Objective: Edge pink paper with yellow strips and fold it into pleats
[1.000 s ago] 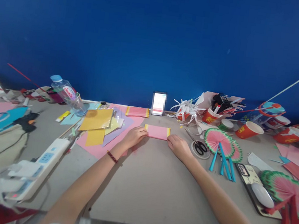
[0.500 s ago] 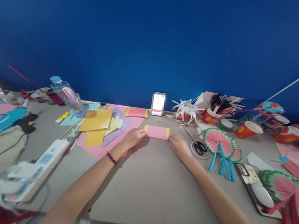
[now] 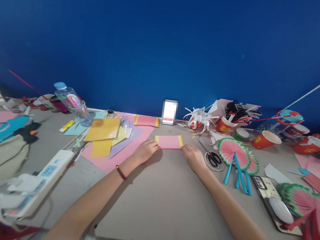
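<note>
A folded pink paper with yellow side strips lies on the grey table between both hands. My left hand is closed at its near left corner, and my right hand is closed at its near right corner. The fingertips are small and partly hidden. A similar pink and yellow piece lies behind, near the wall. Upright beyond the paper is a phone with a lit screen.
Yellow sheets, a bottle and a power strip are at the left. At the right are scissors, paper fans, red cups and a mouse on a phone.
The pink paper has tilted slightly, its right end now a little higher. My left hand has shifted slightly right and down; my right hand has moved slightly to the right.
</note>
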`<action>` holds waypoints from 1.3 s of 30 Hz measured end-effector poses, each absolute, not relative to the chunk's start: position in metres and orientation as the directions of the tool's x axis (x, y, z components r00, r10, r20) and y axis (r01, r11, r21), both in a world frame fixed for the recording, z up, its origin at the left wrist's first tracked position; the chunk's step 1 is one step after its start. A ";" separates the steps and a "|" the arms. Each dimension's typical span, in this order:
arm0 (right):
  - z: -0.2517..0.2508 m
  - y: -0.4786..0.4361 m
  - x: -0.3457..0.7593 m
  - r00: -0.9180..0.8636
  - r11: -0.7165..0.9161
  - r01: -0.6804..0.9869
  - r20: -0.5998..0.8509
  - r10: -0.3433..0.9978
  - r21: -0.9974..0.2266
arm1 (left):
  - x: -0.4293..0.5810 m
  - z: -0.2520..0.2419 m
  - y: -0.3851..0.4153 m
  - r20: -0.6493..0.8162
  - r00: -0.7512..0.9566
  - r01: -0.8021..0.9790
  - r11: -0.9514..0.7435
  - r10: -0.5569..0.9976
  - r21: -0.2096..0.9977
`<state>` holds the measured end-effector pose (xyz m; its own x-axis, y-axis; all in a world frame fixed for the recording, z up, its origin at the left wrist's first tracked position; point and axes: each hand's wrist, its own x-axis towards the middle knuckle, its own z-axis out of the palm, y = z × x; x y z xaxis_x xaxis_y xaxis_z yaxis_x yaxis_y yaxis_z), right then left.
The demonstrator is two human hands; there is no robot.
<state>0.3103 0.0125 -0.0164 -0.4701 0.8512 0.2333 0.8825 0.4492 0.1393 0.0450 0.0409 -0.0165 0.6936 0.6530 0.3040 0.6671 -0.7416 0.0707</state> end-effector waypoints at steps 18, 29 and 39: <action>-0.009 0.008 0.303 -0.376 0.364 0.925 0.132 0.917 0.108 | 0.048 -0.012 0.033 0.310 0.559 0.733 -0.633 0.769 0.247; -0.007 0.008 0.301 -0.366 0.355 0.930 0.138 0.920 0.099 | 0.042 -0.010 0.036 0.287 0.484 0.655 -0.560 0.827 0.507; -0.013 0.007 0.303 -0.369 0.356 0.929 0.148 0.918 0.106 | 0.054 -0.008 0.024 0.248 0.542 0.801 -0.583 0.803 0.136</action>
